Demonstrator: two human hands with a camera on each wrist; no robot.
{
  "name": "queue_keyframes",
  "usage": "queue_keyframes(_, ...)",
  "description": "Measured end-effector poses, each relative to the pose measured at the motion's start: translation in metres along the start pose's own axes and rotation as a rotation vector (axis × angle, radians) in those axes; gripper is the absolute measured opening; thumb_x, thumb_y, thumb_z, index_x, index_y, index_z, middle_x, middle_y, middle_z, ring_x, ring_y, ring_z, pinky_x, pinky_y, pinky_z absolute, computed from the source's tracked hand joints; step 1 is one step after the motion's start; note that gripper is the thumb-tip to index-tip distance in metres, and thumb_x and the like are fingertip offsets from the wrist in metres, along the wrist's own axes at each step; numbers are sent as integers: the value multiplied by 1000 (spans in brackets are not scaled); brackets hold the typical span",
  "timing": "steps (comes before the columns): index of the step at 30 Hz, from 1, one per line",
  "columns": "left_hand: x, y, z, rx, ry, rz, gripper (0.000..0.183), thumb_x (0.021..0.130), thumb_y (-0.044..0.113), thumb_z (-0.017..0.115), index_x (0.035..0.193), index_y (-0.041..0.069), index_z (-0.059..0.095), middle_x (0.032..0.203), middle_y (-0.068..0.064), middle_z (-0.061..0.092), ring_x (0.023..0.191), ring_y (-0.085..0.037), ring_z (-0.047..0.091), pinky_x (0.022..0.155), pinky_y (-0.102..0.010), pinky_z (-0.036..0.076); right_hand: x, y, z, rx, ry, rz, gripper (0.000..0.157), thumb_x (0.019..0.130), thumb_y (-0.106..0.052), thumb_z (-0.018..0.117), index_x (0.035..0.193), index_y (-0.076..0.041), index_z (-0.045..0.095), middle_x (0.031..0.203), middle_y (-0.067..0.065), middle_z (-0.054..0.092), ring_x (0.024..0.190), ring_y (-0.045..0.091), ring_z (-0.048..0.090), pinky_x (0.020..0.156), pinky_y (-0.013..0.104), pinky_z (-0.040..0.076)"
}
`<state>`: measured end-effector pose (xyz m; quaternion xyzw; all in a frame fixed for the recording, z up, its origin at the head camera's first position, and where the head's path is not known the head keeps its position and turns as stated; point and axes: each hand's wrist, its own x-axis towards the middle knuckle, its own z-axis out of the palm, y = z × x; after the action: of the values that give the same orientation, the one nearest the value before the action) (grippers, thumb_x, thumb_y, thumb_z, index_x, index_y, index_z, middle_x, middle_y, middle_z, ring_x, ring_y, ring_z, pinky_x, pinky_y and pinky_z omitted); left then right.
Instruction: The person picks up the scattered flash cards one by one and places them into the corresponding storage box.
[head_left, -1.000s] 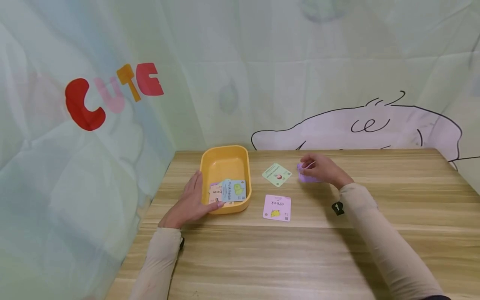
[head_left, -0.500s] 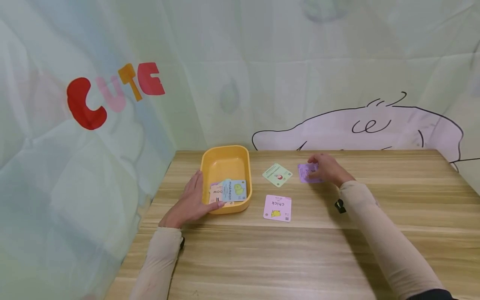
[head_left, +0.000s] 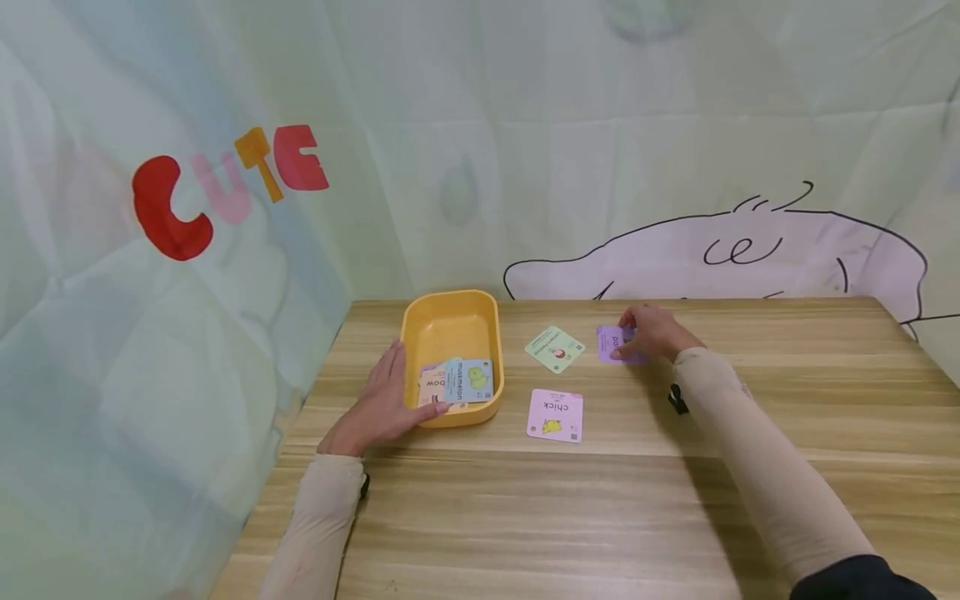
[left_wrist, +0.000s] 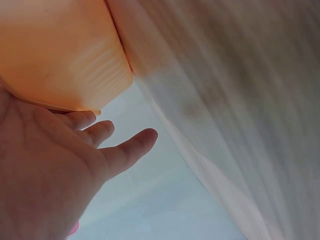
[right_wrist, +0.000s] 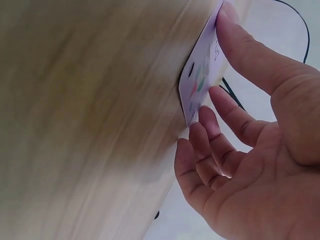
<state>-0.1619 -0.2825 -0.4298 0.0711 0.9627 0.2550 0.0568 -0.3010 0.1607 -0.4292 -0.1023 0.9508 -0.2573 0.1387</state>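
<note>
A yellow tray (head_left: pixel 451 298) holds several picture cards, with a blue muskmelon card (head_left: pixel 471 381) uppermost. My left hand (head_left: pixel 380 412) rests spread along its left wall, thumb over the front rim; the left wrist view shows those fingers straight beside the tray (left_wrist: pixel 60 50). At the back of the table, my right hand (head_left: pixel 654 333) grips a purple card (head_left: pixel 611 343) between thumb and bent fingers. From the right wrist, the purple card (right_wrist: pixel 197 82) shows part of a coloured picture, with the thumb on its face and fingertips along its edge.
Between the tray and my right hand lie a green card (head_left: pixel 553 348) and, nearer me, a pink chick card (head_left: pixel 554 416). A fabric backdrop (head_left: pixel 420 167) rises behind the wooden table (head_left: pixel 525 517) and on its left.
My right hand has shifted slightly right over the purple card, uncovering more of its printed face. The left hand and the tray stay put.
</note>
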Motion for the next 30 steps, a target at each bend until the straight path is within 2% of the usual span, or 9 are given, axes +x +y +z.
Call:
queue_keyframes(13,-1,1,0,-13,14,8,133,78,78,66,162,5,-8,170,-17,-6,155,-38,3,121,-61,18,6,-1,-2,-15,-20,5,58,82,-22,86,124,4,56,125,24,56,112,37,52,102,53,45)
queue_keyframes(18,-2,1,0,-9,12,9,133,79,77,66,162,4,-8,170,-17,-6,156,-38,2,122,-60,17,7,0,-3,-13,-19,-6,56,82,-21,86,123,6,57,123,24,58,106,35,55,94,48,49)
queue_keyframes(24,-2,1,-1,-2,8,5,133,79,76,67,162,3,-8,170,-17,-6,156,-38,2,122,-59,17,6,3,-6,100,-26,-16,47,87,-16,81,122,6,59,117,24,58,95,30,58,83,40,51)
queue_keyframes(30,-2,1,-1,-20,0,-6,132,80,75,67,162,4,-8,170,-17,-6,156,-38,2,122,-61,17,4,10,-4,220,-16,-40,39,90,-16,78,119,4,62,111,18,58,98,28,54,86,39,48)
